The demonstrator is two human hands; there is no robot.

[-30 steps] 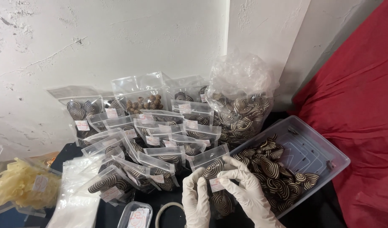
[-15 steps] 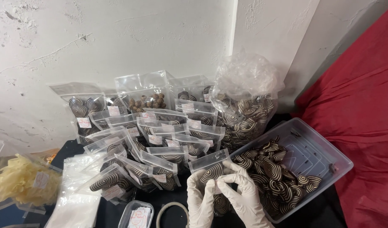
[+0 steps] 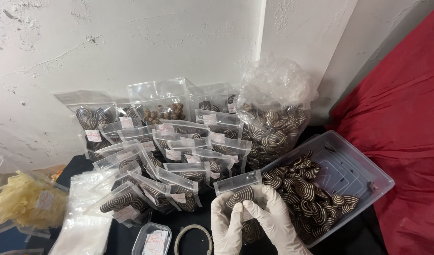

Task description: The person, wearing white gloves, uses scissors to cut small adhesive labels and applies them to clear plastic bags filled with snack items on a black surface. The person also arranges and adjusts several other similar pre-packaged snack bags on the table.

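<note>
1. The clear plastic tray (image 3: 354,174) lies at the right on the dark worktop (image 3: 80,163), half full of striped swirl cookies (image 3: 304,189).
2. Rows of filled pouches (image 3: 179,156) stand behind.
3. The small clear pouch (image 3: 238,189) is just above both hands; I judge it should be kept upright with the mouth open.
4. The left hand (image 3: 226,222) and the right hand (image 3: 269,219), both gloved, grasp this pouch at its lower part.

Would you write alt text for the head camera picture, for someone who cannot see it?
Two white-gloved hands, left and right, hold a clear pouch of striped swirl cookies. A clear plastic tub of loose cookies sits to the right, and rows of filled pouches stand behind.
</note>
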